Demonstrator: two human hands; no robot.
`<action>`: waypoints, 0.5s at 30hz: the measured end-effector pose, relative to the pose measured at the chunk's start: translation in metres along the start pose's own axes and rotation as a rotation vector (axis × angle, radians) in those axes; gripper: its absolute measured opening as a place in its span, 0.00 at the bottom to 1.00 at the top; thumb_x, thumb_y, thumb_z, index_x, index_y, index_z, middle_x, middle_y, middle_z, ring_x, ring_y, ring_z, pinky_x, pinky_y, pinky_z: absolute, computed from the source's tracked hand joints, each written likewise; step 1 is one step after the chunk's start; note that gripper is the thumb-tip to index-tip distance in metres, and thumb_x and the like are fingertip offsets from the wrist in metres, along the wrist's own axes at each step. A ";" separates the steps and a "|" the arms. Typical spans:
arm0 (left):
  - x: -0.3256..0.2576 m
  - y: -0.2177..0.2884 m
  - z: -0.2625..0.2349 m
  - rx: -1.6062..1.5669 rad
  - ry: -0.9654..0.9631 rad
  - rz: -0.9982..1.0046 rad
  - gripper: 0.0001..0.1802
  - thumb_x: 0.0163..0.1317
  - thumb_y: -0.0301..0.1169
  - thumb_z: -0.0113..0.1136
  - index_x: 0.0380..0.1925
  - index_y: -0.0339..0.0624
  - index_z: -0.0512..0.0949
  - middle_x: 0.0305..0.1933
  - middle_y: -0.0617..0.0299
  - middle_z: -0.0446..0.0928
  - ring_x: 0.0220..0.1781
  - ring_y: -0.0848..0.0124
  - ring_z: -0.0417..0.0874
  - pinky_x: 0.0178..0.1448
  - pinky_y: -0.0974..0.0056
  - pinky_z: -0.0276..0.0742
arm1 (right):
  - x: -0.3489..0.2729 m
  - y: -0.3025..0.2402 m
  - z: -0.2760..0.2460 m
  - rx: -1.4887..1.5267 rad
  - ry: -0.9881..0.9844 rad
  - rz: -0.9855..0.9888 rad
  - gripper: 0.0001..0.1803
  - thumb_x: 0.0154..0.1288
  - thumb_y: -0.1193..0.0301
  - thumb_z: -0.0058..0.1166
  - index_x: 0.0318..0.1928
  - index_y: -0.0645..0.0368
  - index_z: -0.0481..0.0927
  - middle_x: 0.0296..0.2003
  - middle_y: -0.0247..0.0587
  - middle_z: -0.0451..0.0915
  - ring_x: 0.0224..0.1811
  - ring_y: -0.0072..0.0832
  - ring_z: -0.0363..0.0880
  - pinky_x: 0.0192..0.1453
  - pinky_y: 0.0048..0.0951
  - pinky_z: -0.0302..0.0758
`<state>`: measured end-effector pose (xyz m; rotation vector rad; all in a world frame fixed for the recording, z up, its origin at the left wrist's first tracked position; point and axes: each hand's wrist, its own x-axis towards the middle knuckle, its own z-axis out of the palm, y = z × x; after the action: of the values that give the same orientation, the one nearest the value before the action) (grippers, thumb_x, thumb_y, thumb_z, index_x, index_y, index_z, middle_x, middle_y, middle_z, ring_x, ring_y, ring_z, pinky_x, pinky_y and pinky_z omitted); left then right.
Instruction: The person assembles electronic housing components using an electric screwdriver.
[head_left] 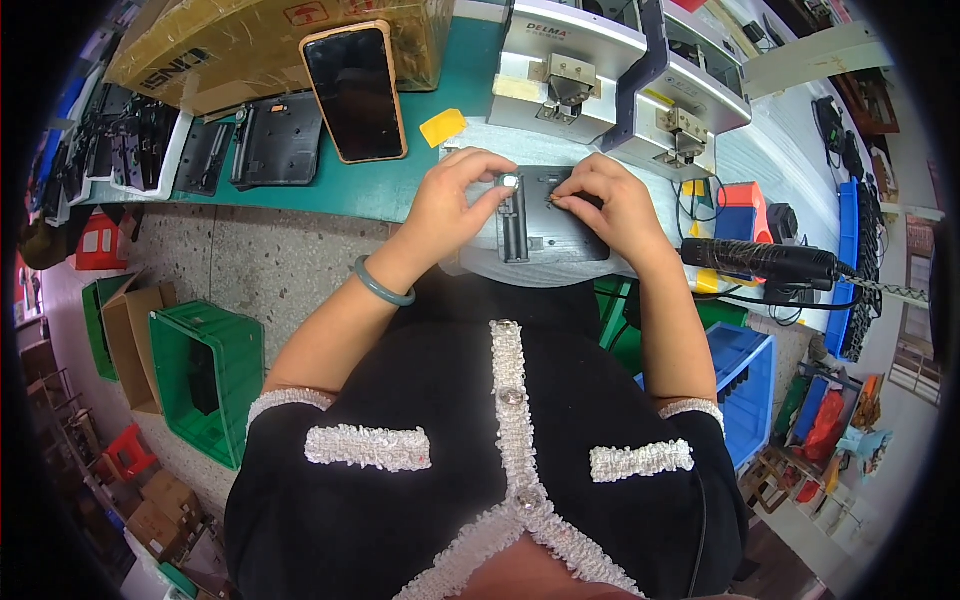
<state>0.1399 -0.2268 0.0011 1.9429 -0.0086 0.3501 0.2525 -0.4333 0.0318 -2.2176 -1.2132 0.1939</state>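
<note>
A flat, dark grey moulded plastic panel (545,225) is seen lying on a pale grey pad (470,140) at the near edge of the teal workbench (370,185). It is judged light, stiff and somewhat slick, best steadied by its outer edges. Its left side is pressed by the left hand (455,205), thumb and forefinger pinching a small shiny metal part (509,181). Something too small to identify is pinched by the right hand (612,200) at the panel's right middle.

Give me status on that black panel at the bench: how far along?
Done: black panel lies flat on the grey pad. In hand: left hand pinches a small silver part at its top edge; right hand presses the middle. Left: more black panels wait further left; electric screwdriver lies untouched.
</note>
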 end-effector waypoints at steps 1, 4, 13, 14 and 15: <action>0.000 -0.002 0.000 -0.001 0.002 0.000 0.11 0.57 0.22 0.63 0.41 0.35 0.80 0.41 0.57 0.80 0.42 0.67 0.81 0.49 0.66 0.77 | 0.000 0.002 0.000 -0.001 -0.002 -0.001 0.06 0.52 0.70 0.66 0.33 0.52 0.86 0.31 0.35 0.78 0.35 0.32 0.79 0.39 0.30 0.76; 0.000 -0.006 0.001 0.002 0.008 0.050 0.10 0.57 0.22 0.63 0.39 0.34 0.80 0.41 0.57 0.80 0.42 0.67 0.81 0.49 0.66 0.77 | 0.003 0.007 0.002 0.178 0.097 0.089 0.05 0.53 0.72 0.66 0.32 0.54 0.86 0.31 0.35 0.78 0.34 0.31 0.80 0.39 0.29 0.76; 0.000 -0.006 0.001 0.004 0.011 0.045 0.09 0.57 0.22 0.62 0.38 0.34 0.80 0.41 0.57 0.80 0.43 0.67 0.82 0.48 0.66 0.77 | 0.014 0.010 0.005 0.001 0.109 -0.032 0.05 0.52 0.72 0.65 0.32 0.53 0.86 0.29 0.34 0.79 0.35 0.33 0.79 0.40 0.31 0.76; 0.000 -0.006 0.001 0.002 0.010 0.041 0.09 0.57 0.22 0.62 0.38 0.34 0.80 0.41 0.57 0.80 0.43 0.67 0.81 0.49 0.67 0.77 | 0.015 0.011 0.003 -0.040 0.100 -0.071 0.05 0.52 0.71 0.65 0.31 0.53 0.86 0.29 0.34 0.79 0.35 0.33 0.79 0.40 0.33 0.76; -0.001 -0.005 0.001 0.000 0.008 0.037 0.09 0.57 0.22 0.62 0.38 0.34 0.80 0.41 0.57 0.80 0.43 0.67 0.81 0.49 0.67 0.77 | 0.015 0.011 0.002 -0.082 0.091 -0.108 0.05 0.51 0.70 0.65 0.31 0.52 0.86 0.29 0.34 0.79 0.36 0.34 0.78 0.40 0.34 0.76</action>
<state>0.1406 -0.2260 -0.0043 1.9430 -0.0396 0.3821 0.2687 -0.4248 0.0259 -2.1973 -1.3076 -0.0004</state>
